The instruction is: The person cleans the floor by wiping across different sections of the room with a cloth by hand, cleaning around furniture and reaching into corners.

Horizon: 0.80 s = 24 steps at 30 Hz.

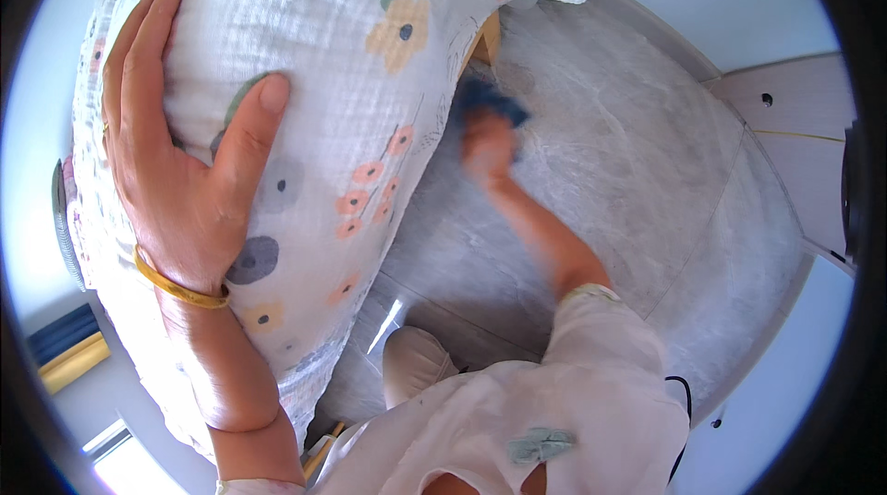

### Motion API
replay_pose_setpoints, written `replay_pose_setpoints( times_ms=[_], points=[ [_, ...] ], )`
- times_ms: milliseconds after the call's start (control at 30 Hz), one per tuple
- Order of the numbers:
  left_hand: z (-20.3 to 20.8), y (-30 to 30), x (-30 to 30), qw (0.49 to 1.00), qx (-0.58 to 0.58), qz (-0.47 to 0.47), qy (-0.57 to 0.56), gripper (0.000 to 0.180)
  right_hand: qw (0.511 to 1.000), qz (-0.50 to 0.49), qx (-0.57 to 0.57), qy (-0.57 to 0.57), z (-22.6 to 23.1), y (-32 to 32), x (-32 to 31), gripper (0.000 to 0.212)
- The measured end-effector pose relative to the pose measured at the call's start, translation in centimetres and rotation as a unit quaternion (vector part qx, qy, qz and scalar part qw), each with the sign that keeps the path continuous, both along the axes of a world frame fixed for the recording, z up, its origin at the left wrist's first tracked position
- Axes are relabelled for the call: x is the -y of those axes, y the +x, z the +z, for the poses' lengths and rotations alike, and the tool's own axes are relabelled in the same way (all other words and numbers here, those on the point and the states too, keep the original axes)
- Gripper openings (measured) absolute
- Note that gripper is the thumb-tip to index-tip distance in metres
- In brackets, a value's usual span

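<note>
My left hand (189, 162) lies on a white cloth (323, 98) printed with flowers, which drapes over something large on the left. Its fingers are stretched out and the thumb stands apart; a gold bangle circles the wrist. Down by the grey marbled floor (591, 172), my right hand (488, 142) is closed on a dark blue cloth (494, 100), close to the draped cloth's edge. Motion smears this hand and the blue cloth, so the fingers do not show singly.
A wooden leg (487, 38) shows beneath the draped cloth's far edge. Pale wall and a skirting board (637, 19) border the floor at the far right. A light panel with a dark knob (767, 100) stands at right. My bent knee (413, 361) rests low in front.
</note>
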State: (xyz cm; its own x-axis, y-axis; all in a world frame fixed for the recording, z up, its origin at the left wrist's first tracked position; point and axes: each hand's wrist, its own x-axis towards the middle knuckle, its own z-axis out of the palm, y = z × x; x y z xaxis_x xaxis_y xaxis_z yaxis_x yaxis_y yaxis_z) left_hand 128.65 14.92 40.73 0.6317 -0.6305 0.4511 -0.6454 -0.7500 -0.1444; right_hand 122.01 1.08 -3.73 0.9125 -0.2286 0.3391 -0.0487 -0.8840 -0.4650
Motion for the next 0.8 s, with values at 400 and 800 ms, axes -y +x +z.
replay_pose_setpoints(
  times_ms=[400,800],
  points=[
    [-0.9,-0.1,0.9,0.987,-0.123,-0.026,-0.096,0.076,0.968,0.100,-0.101,0.205,-2.4,15.7,-9.6,0.034],
    [-0.1,-0.6,0.3,0.998,-0.042,0.018,-0.049,0.064,0.969,0.006,-0.204,-0.142,-1.8,-1.1,3.4,0.052]
  ],
)
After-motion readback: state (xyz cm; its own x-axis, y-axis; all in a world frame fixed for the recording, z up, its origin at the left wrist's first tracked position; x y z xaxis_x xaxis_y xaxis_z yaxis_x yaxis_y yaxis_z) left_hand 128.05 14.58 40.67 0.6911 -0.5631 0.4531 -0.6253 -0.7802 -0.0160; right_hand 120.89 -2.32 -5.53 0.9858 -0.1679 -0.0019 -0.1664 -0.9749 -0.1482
